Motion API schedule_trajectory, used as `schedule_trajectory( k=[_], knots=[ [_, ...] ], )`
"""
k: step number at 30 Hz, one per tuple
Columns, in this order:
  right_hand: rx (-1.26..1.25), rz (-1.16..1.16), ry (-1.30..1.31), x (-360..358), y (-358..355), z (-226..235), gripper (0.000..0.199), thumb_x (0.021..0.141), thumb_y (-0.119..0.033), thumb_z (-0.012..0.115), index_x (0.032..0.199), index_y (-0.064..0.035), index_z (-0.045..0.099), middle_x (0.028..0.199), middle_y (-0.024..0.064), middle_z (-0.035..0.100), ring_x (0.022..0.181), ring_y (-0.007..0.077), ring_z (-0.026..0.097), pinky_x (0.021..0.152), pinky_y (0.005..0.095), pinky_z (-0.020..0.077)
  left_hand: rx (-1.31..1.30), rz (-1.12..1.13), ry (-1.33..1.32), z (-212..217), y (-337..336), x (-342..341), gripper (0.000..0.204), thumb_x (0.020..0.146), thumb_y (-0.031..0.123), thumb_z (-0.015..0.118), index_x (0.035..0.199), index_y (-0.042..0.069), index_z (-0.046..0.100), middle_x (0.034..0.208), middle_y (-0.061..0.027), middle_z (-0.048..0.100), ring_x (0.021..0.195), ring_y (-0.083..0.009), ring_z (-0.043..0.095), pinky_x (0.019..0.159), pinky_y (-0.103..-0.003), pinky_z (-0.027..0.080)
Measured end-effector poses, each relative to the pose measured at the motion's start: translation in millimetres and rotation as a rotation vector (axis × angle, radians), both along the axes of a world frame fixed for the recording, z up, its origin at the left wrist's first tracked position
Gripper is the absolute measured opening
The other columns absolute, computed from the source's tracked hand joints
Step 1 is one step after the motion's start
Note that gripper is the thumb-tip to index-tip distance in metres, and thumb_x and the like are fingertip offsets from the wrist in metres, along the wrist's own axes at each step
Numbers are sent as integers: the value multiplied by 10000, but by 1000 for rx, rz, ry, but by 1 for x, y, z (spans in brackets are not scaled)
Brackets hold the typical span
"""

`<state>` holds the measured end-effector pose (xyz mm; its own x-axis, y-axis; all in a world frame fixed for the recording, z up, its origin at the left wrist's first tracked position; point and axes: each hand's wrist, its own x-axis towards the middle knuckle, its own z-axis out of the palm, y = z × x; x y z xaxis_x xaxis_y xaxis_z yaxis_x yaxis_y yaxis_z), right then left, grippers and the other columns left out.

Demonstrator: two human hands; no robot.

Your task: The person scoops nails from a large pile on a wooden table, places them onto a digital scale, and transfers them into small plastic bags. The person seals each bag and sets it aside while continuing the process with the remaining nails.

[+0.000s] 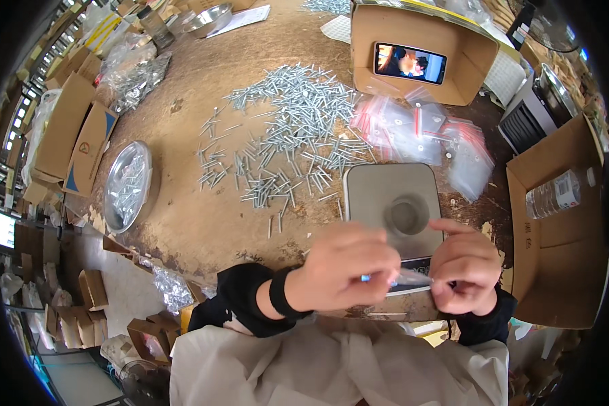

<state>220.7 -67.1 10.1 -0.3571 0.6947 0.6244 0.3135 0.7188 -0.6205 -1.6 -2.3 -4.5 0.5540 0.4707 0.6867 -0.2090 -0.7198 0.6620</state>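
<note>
Both hands are working at the near edge of a brown workbench (196,81), just over the near end of a flat grey scale (367,196). The left hand (345,265), with a black band (278,291) on its wrist, is curling its fingers together and pinching the left end of a small clear plastic bag (414,277). The right hand (465,271) is pinching the right end of the same bag between thumb and fingers, while its index finger is extending toward the right edge of the scale. The bag is spanning the gap between the hands. A round, darker shape is showing on the scale's plate; whether dish or mark, I cannot tell.

Beyond the scale to the left, a heap of silvery metal fasteners (311,111) is spreading over the bench, with strays lying on its left and near sides. Far left of the hands, a steel bowl (153,179) is holding more fasteners. On the far right, red-edged clear bags (400,128) are lying in overlapping piles. Behind them, a phone (410,63) is leaning inside an open cardboard box (470,57). At right, another open carton (555,271) is containing a clear plastic bottle (551,195).
</note>
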Motion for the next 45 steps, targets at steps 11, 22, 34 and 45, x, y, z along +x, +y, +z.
schedule_trajectory(
  k=[11,22,34,45],
  knots=[
    [-141,-289,264,5,-9,-20,124,780,-52,667,726,-48,557,633,25,564,581,156,516,882,493,505,-324,799,-453,13,65,-126,125,970,164,543,877,97,591,812,8,567,729,-86,533,647,-234,416],
    [0,-288,35,-2,-1,-7,127,728,-6,677,696,-48,561,597,29,532,546,198,545,850,457,530,126,1156,760,7,115,-310,185,895,178,655,989,20,674,958,-170,679,894,-321,657,818,-383,497],
    [42,-263,-121,2,3,-12,120,728,-24,699,712,-67,588,547,20,486,505,234,531,801,438,541,175,751,1244,-23,65,-104,900,713,667,705,1277,-2,493,777,-189,661,729,-378,671,633,-424,537],
    [101,-232,-192,-1,2,-6,124,725,-54,711,730,-62,587,564,47,517,546,278,560,581,373,493,483,932,1184,-66,77,-80,319,911,341,606,880,40,506,649,-121,619,544,-292,629,477,-377,493]
  ],
)
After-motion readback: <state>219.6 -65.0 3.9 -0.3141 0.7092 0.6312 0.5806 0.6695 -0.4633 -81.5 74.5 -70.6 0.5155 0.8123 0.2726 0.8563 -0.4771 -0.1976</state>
